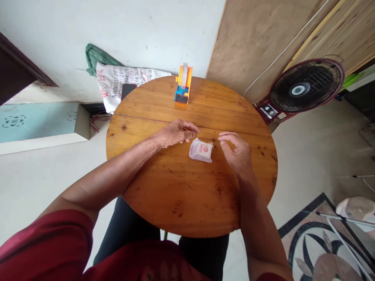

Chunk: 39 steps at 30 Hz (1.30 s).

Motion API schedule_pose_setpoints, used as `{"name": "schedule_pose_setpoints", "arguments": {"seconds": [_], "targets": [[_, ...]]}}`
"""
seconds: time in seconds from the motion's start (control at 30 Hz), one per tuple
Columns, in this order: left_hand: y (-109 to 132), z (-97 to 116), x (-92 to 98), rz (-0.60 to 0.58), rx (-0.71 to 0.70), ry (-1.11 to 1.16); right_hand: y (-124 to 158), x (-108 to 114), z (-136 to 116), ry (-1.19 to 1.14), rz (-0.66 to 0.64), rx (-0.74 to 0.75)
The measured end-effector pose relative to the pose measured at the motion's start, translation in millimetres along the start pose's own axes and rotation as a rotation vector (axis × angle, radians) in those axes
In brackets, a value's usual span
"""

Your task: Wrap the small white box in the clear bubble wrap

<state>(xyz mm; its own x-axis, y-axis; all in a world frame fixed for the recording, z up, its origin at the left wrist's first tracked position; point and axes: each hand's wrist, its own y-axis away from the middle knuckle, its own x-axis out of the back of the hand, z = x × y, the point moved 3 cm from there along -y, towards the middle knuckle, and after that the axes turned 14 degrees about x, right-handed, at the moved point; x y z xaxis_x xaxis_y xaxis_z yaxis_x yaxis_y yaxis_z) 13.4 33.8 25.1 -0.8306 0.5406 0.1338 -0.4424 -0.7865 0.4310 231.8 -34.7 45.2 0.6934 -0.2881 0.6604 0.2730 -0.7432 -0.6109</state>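
Note:
A small white block with red print, in a clear plastic wrapper [201, 150], lies on the round wooden table [181, 195]. Just beyond its upper left edge is my left hand [179, 133], held above the wood with curved fingers apart and nothing between them. On the other side of the packet, a short gap away, my right hand [236, 150] hovers with bent fingers and thumb apart, also holding nothing. Neither hand grips the packet.
An orange and blue tape dispenser [184, 85] stands near the table's far edge. Behind the table at the left is a white printed sack [109, 84]. A black fan [306, 86] stands beyond the table's right edge.

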Motion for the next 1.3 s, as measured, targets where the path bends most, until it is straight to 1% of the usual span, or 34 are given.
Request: {"name": "schedule_pose_setpoints", "arguments": {"seconds": [0.1, 0.17, 0.3, 0.47, 0.57, 0.73, 0.9, 1.07, 1.2, 1.3], "targets": [[-1.0, -1.0, 3.5, 0.025, 0.032, -0.01, 0.1, -1.9, 1.6, -0.017, -0.062, -0.037], [-0.5, -1.4, 2.7, -0.009, 0.043, -0.035, -0.8, -0.7, -2.1, -0.065, -0.131, -0.072], [1.6, -2.2, -3.1, -0.127, 0.06, -0.106, -1.2, 2.7, -13.6, -0.136, -0.308, -0.142], [1.9, -4.5, -7.0, -0.163, 0.077, -0.127, 2.4, -0.7, -20.4, -0.157, -0.422, -0.162], [2.1, -5.0, -9.0, -0.187, 0.063, -0.103, 4.3, -6.2, -19.8, -0.134, -0.442, -0.165], [3.0, -4.6, -12.4, -0.211, 0.043, -0.054, 4.3, -15.5, -18.5, -0.083, -0.445, -0.094], [1.7, -5.8, -13.9, -0.223, 0.053, 0.034, 3.4, -18.8, -17.2, -0.061, -0.44, -0.055], [-1.2, -7.4, -14.3, -0.232, 0.049, 0.036, 3.4, -19.1, -18.9, -0.049, -0.435, -0.053], [-1.7, -7.5, -12.5, -0.209, 0.039, -0.008, 2.1, -14.8, -23.4, -0.093, -0.44, -0.051], [-0.2, -4.7, -8.5, -0.172, 0.021, -0.008, -1.4, -7.9, -27.0, -0.194, -0.371, -0.006]]}}
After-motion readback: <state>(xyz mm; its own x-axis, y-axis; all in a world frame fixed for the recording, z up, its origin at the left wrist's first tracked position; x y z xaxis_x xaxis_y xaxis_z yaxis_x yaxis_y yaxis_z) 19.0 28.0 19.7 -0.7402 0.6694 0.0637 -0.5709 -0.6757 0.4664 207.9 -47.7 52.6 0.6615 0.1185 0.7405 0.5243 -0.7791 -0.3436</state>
